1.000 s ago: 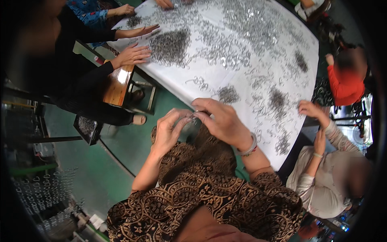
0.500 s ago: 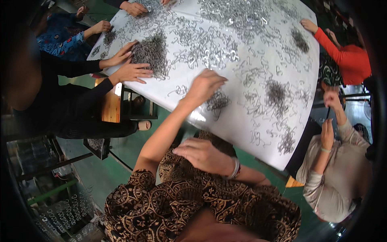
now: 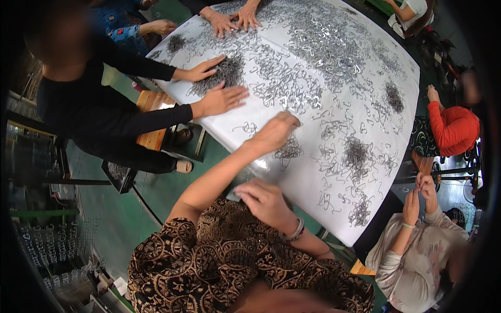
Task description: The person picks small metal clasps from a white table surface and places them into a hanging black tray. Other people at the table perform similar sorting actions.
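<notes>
Stretched out since a second ago, when both hands met, my left hand point(image 3: 274, 131) is now over the white table point(image 3: 302, 182); my right hand point(image 3: 269, 206) sits nearer my body. Just on the near side of my left fingertips lies a tangled pile of thin, curved grey wire hooks point(image 3: 288, 150). Those fingers are bunched together; whether they pinch anything, I can't tell. The right ones curl, contents hidden. Beyond my left fingers, loose hooks point(image 3: 289, 86) scatter, some shining; leftward, a co-worker's hand point(image 3: 220, 100) touches a dark heap point(image 3: 227, 70).
</notes>
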